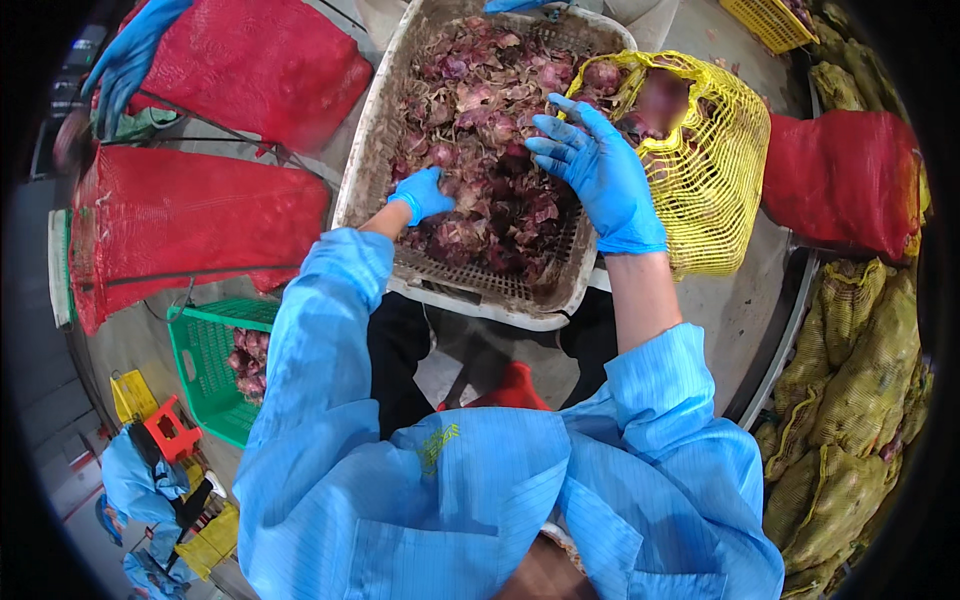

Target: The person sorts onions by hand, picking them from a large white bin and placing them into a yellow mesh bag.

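Note:
A white plastic crate [362,150] with dirty slatted walls stands before me, full of red onions and loose dry skins [480,120]. My left hand [422,196], in a blue glove, reaches down among the onions on the crate's left side. Its fingertips are partly hidden, so whether it grips one cannot be told. Over the crate's right rim I hold my right hand [596,169], also gloved, with fingers apart and nothing in it. Just beyond lies a yellow mesh bag [712,172], its mouth spread towards the crate. Red onions [602,76] fill that mouth; one round dark shape there is blurred.
Full red mesh sacks [202,217] lie at left, another red sack [836,180] at right. A green crate [217,375] holds onions. Yellow sacks [855,375] are piled right. Another person's gloved hand [131,64] hangs upper left; a blue glove shows at the crate's far rim.

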A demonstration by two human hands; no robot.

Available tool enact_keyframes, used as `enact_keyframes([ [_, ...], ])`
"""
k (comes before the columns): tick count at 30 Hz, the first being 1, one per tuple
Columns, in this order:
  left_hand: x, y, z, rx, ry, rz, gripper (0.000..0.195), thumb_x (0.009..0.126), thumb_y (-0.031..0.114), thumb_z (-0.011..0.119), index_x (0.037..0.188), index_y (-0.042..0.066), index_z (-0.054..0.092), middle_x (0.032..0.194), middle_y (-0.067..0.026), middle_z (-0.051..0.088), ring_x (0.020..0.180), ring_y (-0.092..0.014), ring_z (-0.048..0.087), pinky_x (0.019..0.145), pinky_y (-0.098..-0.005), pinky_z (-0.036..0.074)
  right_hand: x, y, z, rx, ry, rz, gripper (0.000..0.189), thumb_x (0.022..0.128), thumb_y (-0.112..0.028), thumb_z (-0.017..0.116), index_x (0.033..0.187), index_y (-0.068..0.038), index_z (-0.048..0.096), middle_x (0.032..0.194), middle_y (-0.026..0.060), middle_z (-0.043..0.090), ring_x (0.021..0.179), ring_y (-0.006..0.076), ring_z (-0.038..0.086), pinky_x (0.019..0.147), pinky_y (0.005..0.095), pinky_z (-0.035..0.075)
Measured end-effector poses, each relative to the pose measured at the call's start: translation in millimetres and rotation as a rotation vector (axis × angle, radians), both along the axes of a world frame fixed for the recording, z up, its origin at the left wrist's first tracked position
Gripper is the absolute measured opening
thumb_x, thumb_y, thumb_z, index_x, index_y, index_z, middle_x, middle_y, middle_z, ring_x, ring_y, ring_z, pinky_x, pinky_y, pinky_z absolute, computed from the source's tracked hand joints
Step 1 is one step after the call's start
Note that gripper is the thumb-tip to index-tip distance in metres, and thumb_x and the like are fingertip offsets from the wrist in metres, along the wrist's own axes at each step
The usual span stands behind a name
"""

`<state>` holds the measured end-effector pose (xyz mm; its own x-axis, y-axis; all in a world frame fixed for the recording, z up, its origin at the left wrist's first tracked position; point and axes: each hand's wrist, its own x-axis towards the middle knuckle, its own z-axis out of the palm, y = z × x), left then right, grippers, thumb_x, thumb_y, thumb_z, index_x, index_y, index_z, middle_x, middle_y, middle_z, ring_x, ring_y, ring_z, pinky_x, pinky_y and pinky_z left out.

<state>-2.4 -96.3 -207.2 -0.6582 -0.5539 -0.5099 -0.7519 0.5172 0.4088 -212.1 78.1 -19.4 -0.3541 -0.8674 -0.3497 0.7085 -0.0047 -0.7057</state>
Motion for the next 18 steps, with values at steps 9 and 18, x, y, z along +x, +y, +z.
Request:
enact_keyframes([
  [9,-17,31,166,0.369,0.938,0.200,0.071,0.069,0.009,0.076,0.131,0.004,0.041,0.129,-0.0128,0.046,0.120,-0.020,0.043,0.101,-0.0318,0.035,14,-5,9,0.091,0.419,0.222,0.050,0.085,-0.027,0.064,0.127,-0.004,0.050,0.102,0.0086,0.064,0.086,0.0136,0.062,0.074,0.0256,0.048],
  [18,-3,101,200,0.476,1.217,0.474,0.067,0.075,0.001,0.073,0.133,0.004,0.039,0.130,-0.0096,0.047,0.118,-0.018,0.046,0.102,-0.0299,0.037,45,-3,9,-0.110,0.604,0.455,0.077,0.077,-0.022,0.076,0.140,-0.003,0.034,0.123,0.0142,0.054,0.106,0.0168,0.055,0.091,0.0310,0.046],
])
